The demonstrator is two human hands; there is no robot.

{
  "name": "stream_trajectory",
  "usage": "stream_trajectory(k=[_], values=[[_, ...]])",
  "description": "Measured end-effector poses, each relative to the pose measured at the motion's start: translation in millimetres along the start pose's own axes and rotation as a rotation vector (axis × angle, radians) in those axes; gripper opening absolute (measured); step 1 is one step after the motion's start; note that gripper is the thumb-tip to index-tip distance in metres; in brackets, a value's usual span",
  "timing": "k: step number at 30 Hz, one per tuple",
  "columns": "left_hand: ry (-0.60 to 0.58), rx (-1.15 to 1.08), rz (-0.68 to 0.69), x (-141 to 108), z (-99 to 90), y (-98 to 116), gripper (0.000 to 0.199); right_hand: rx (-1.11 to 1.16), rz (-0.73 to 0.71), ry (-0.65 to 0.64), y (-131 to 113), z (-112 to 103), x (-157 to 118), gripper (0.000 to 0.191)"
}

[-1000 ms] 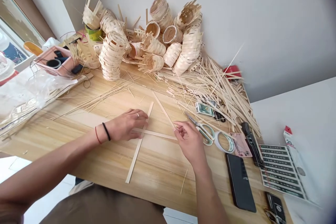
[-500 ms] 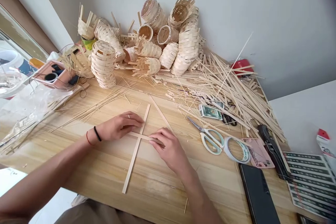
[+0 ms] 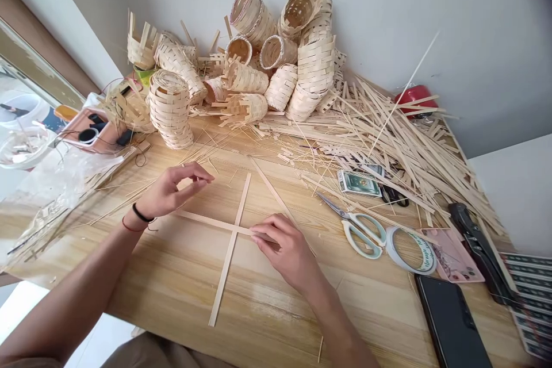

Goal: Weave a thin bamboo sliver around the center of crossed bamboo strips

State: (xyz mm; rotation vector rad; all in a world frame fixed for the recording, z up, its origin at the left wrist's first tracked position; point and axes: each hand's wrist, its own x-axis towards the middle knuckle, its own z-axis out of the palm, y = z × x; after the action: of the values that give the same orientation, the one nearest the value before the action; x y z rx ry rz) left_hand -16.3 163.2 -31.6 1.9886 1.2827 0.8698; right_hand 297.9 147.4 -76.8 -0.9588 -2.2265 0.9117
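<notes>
A long, pale wooden table (image 3: 276, 310) fills the view, with a mound of woven, straw-coloured bamboo baskets (image 3: 254, 52) piled against the wall at its far edge. Some baskets are finished and round-rimmed, while others end in loose, upright strips. To their right spreads a tangled heap of loose bamboo strips (image 3: 388, 149). Nearer the person, two flat, pale bamboo strips form a cross on the bare tabletop: a long upright strip (image 3: 229, 250) and a crosswise strip (image 3: 207, 221) lying over it. A thin, loose bamboo strip (image 3: 276, 198) runs diagonally just to the right of the cross, and its lower end passes beside the right hand (image 3: 282, 253).

That right hand is narrow and curled, with its fingers over the crosswise strip just right of the crossing. From this angle, it is hard to tell whether they pinch the strip or only press on it. The left hand (image 3: 170, 190) is open, its fingers loosely curved and held above the table, apart from the cross and holding nothing. A black wristband (image 3: 141, 214) and a thin red cord (image 3: 127, 225) circle the left wrist.

Right of the hands lie a black smartphone (image 3: 451, 322), white-handled steel scissors (image 3: 362, 234), and a roll of white tape (image 3: 409, 250).
</notes>
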Motion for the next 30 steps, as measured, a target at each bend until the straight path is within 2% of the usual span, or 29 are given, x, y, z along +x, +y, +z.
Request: stream_trajectory(k=[6, 12, 14, 17, 21, 23, 26, 30], values=[[-0.075, 0.08, 0.08, -1.8, 20.1, 8.3, 0.02, -0.026, 0.016, -0.003, -0.9, 0.7, 0.2, 0.017], [0.011, 0.15, 0.068, -0.4, 12.7, 2.8, 0.021, 0.001, 0.018, 0.033, -4.6, 2.2, 1.6, 0.013], [0.042, 0.158, 0.067, -0.3, 8.4, 3.7, 0.02, 0.013, 0.033, 0.092, -5.0, -2.2, 2.4, 0.015], [0.046, 0.15, 0.091, -1.9, 8.7, 7.2, 0.017, -0.009, 0.096, 0.25, 0.7, -18.4, 2.7, 0.019], [-0.047, 0.114, 0.168, -6.4, 27.5, 11.6, 0.015, -0.051, 0.206, 0.419, 16.7, -41.7, 1.0, 0.02], [-0.112, 0.105, 0.21, -8.8, 42.1, 13.2, 0.014, -0.052, 0.226, 0.406, 22.6, -45.6, 0.4, 0.02], [-0.2, 0.117, 0.253, -12.1, 61.8, 14.0, 0.018, -0.038, 0.215, 0.313, 25.1, -42.1, 1.0, 0.018], [-0.263, 0.144, 0.275, -15.5, 75.4, 11.7, 0.025, -0.036, 0.215, 0.246, 25.1, -35.5, 2.1, 0.016]])
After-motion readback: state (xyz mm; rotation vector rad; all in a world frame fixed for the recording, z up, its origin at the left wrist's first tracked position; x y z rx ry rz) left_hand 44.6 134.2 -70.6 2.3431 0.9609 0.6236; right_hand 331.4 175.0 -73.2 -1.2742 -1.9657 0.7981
